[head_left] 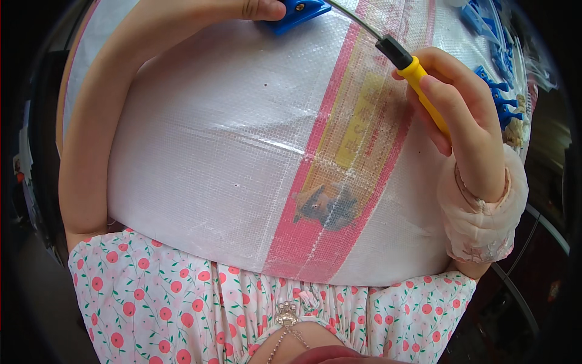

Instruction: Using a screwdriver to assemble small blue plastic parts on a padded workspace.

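My right hand [464,100] wrapped round yellow-handled screwdriver [418,79], shaft slanting up-left toward blue plastic piece [298,14]. My left hand [233,8] touches piece's left end at top edge (view cuts off there; can't tell if fingers close). White woven sheet [200,133] beneath; more blue parts [504,103] at right.

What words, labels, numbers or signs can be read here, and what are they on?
None clear enough to quote.
Yellow printed panel on the white-and-pink woven plastic sheet: marks like lettering, too blurred to read.
Yellow-handled screwdriver: no lettering visible.
Blue plastic piece: no lettering visible.
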